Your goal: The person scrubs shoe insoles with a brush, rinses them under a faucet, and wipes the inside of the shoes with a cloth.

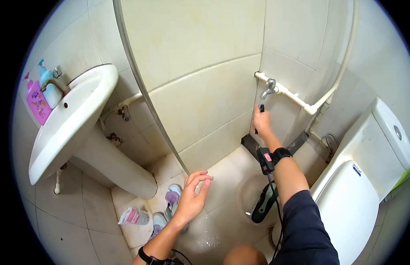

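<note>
My right hand (261,121) reaches out under the metal wall tap (270,87) and grips a thin dark handle whose tip sticks up above the fingers. What hangs below the hand is hidden by my wrist. A black device is strapped to that wrist. My left hand (194,198) hovers open over the wet tiled floor, fingers loosely curled, holding nothing. It is closest to a pair of slippers (168,207) lying on the floor.
A white pedestal sink (77,119) with a pink bottle (37,101) and a blue bottle stands at left. A white toilet (350,207) is at right. A basin (253,198) with a dark green object sits on the floor. A white pipe (297,97) runs along the wall.
</note>
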A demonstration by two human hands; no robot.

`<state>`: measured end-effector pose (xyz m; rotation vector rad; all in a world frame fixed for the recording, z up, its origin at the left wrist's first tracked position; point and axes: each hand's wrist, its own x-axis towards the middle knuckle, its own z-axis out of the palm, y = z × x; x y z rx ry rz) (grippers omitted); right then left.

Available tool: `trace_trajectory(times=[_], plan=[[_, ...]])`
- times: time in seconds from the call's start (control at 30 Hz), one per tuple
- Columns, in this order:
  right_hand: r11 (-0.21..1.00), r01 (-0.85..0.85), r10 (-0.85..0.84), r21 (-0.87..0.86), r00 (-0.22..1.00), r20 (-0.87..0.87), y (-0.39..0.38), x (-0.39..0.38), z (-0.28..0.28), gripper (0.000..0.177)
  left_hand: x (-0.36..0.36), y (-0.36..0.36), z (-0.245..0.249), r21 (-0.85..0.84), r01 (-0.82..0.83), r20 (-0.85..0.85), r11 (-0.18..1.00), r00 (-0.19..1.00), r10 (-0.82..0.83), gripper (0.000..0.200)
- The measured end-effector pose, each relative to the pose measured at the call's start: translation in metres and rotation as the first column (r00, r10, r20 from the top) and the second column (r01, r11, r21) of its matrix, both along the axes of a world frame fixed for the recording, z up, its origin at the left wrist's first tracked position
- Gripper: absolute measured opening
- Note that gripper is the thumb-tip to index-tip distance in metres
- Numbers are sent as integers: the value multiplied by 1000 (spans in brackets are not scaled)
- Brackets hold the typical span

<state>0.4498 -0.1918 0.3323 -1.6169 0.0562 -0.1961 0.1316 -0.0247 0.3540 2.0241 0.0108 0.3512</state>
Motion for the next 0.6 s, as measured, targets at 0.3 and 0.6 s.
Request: trace_trajectory(times=[0.3,0.6], plan=[[985,168,-162,-34,978,136,-15,-15,-10,34,-9,6,18,-55,2,62,999,998,1,18],[908,198,66,-368,801,595,-19,-73,65,77,-4,7,16,-50,55,96,997,994,-50,16]])
